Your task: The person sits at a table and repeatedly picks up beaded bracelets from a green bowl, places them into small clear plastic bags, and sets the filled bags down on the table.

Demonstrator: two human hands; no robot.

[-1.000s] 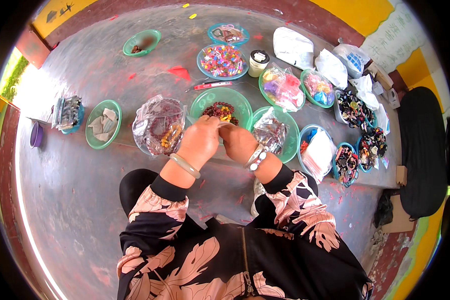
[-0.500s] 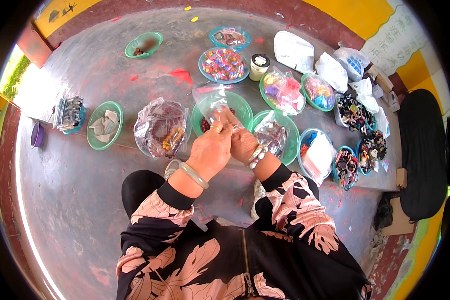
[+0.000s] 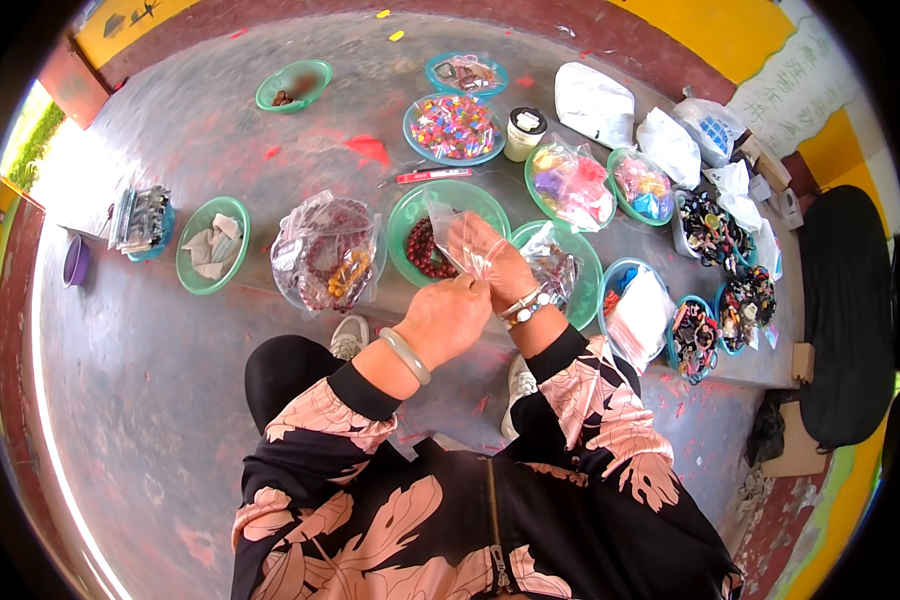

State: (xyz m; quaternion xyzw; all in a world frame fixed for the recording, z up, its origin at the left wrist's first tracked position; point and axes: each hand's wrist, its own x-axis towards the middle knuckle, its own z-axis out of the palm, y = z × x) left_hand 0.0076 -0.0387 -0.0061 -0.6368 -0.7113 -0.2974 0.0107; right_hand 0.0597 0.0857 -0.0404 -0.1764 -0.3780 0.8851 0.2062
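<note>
Between my two hands is a small clear plastic bag [image 3: 444, 214], above a green basin [image 3: 402, 205] that holds dark red bead bracelets [image 3: 425, 248]. My left hand [image 3: 444, 318] pinches the bag's near edge, its fingers closed. Behind the clear film my right hand [image 3: 488, 258] grips the bag from the right side. Whether anything lies inside the bag I cannot make out. Left of the basin, a bowl lined with clear plastic holds bagged bead bracelets [image 3: 322, 245]. To the right, another green basin [image 3: 588, 275] contains bagged items.
A red-and-white pen-like tool [image 3: 434, 175] lies beyond the basin. Farther back are a basin of colourful small pieces [image 3: 454, 128] and a jar with a black lid [image 3: 524, 132]. Baskets of hair ties [image 3: 692, 335] and white bags [image 3: 594, 102] stand at right; a green basin with cloths [image 3: 212, 247] at left.
Both hands have shifted: the left moved down and right, the right a little right. The bag has tilted and come lower, uncovering more of the red beads and the pen-like tool.
</note>
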